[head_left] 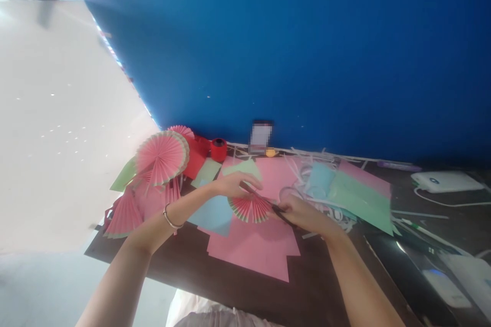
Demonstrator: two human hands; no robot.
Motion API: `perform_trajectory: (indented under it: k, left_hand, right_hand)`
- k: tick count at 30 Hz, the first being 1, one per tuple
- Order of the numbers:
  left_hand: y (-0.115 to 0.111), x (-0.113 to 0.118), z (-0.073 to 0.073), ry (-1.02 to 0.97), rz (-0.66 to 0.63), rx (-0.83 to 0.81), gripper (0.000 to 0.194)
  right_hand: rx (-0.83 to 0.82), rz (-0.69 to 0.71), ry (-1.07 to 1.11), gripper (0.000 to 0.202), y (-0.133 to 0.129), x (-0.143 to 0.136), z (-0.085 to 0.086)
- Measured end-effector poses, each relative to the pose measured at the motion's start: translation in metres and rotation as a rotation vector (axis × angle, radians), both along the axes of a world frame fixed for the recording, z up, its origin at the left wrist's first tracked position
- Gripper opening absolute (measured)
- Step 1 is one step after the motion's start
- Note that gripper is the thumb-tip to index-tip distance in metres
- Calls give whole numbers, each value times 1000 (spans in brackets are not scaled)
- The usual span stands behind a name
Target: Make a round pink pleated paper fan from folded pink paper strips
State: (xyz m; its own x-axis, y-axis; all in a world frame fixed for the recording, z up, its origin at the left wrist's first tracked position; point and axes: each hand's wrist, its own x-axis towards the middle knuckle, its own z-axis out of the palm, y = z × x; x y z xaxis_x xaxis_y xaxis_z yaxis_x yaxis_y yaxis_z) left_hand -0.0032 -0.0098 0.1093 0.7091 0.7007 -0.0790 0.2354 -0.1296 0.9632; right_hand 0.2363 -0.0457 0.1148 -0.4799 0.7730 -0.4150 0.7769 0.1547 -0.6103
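A pleated pink and green paper fan (251,208) is half spread over pink sheets at the middle of the table. My left hand (238,184) is closed on its upper left edge. Dark-handled scissors (283,213) are in my right hand (297,212), its fingers wrapped round the handles, with the blades pointing toward the fan's top edge. Pink sheets (249,260) and a light blue sheet (215,217) lie under and beside the fan. Whether the blades touch the paper is too blurred to tell.
Finished pink paper rosettes (160,157) and a folded fan (125,217) are at the left. A red tape roll (218,149) and a phone (261,137) stand near the blue wall (307,61). Paper strips, a green sheet (360,199) and a white device (447,182) are at the right.
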Motion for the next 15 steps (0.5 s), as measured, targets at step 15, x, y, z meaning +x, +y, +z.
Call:
perform_trajectory:
  k: [15]
  left_hand:
    - [-4, 3, 0, -4, 15, 12, 33]
  right_hand:
    - [-156, 3, 132, 51, -3, 2, 2]
